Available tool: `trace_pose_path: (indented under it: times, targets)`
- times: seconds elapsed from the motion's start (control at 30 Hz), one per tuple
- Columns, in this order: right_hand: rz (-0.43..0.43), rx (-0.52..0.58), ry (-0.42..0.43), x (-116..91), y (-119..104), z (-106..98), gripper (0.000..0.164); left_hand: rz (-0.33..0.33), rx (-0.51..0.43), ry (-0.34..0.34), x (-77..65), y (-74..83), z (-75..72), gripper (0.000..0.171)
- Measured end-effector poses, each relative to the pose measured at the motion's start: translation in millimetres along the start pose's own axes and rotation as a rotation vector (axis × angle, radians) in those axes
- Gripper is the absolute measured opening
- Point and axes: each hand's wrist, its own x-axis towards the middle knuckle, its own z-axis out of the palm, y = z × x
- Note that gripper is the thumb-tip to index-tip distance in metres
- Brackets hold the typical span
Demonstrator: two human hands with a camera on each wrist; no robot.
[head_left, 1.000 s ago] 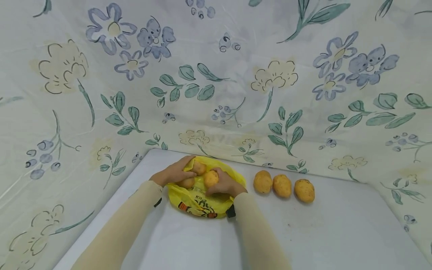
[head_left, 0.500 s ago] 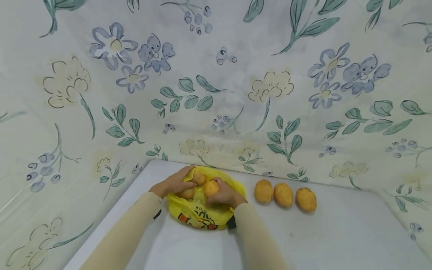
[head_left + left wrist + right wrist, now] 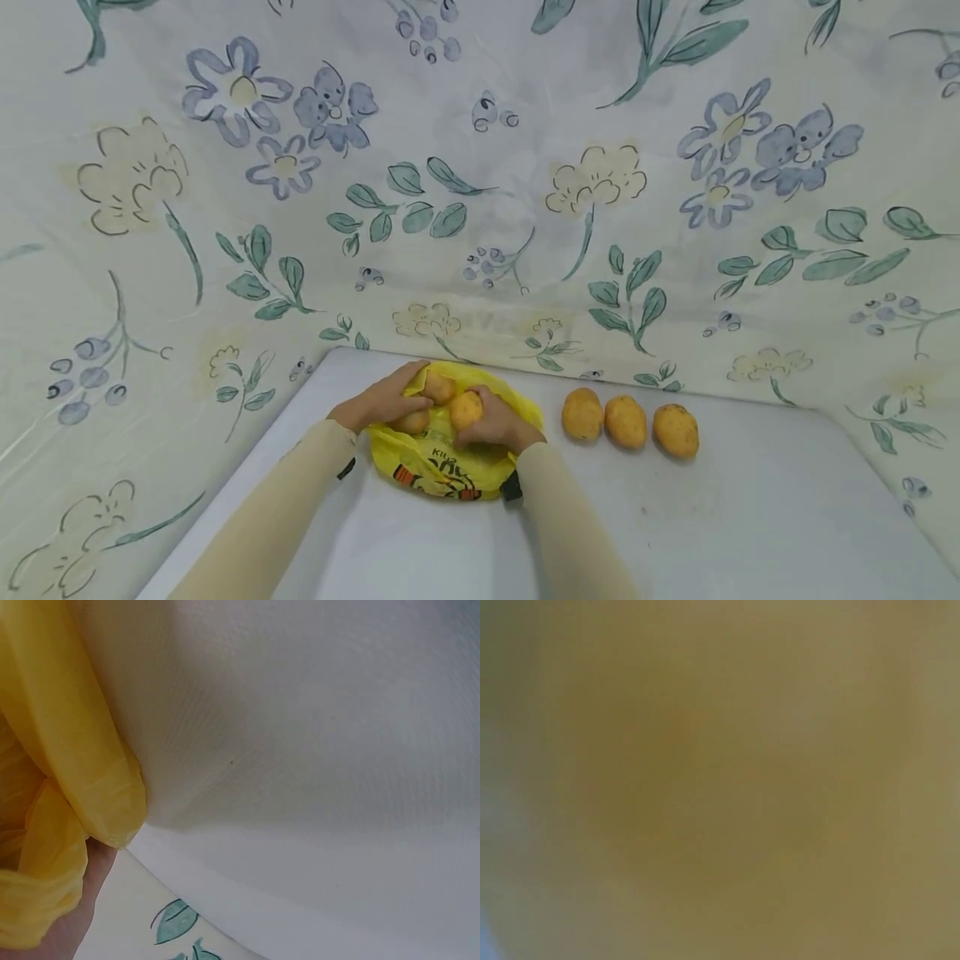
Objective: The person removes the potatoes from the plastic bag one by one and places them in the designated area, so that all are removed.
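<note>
A yellow plastic bag (image 3: 420,467) with dark printing lies with its mouth spread near the table's back left. My left hand (image 3: 381,400) grips its left rim, the thumb reaching inside over the potatoes. In the left wrist view, yellow folds of the bag (image 3: 82,735) cover most of that hand. Inside the bag's mouth, my right hand (image 3: 497,423) holds a potato (image 3: 465,408) between thumb and fingers. Beside it in the bag are a potato at the back (image 3: 438,387) and a partly hidden potato (image 3: 412,422) under the left thumb. The right wrist view is only a yellowish blur.
To the right of the bag, a left potato (image 3: 582,414), a middle potato (image 3: 626,422) and a right potato (image 3: 676,431) stand in a row on the white table (image 3: 750,500). A flower-patterned sheet (image 3: 510,325) rises behind the table's back edge and along its left.
The head view dips and comes back slightly. Both hands, the bag and the potatoes keep nearly the same places relative to one another.
</note>
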Motion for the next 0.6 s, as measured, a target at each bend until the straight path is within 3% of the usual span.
trace_pose_path:
  times: [0.6]
  targets:
    - [-0.024, 0.004, 0.020, 3.6, 0.8, 0.5, 0.092, 0.000, -0.040, 0.014, 3.3, -1.0, 0.1, 0.080]
